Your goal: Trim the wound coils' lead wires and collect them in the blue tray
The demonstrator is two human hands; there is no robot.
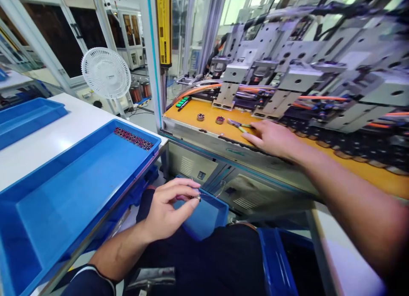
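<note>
My left hand (174,206) is raised over my lap, its fingers pinched round a small round metal part (197,196) with thin wires trailing from it. On the orange machine ledge, my right hand (268,137) reaches to a pair of pliers (238,125); thumb and fingers lie on either side of the handles, apart. Left of the pliers sit two small round wound parts, one (220,120) nearer the pliers and the other (200,117) farther left.
A long blue tray (73,172) on the white table holds rows of small parts (132,138) at its far end. Beneath my left hand is a smaller blue bin (204,221). Machine heads (294,78) stand behind the ledge. A white fan (107,74) stands at back left.
</note>
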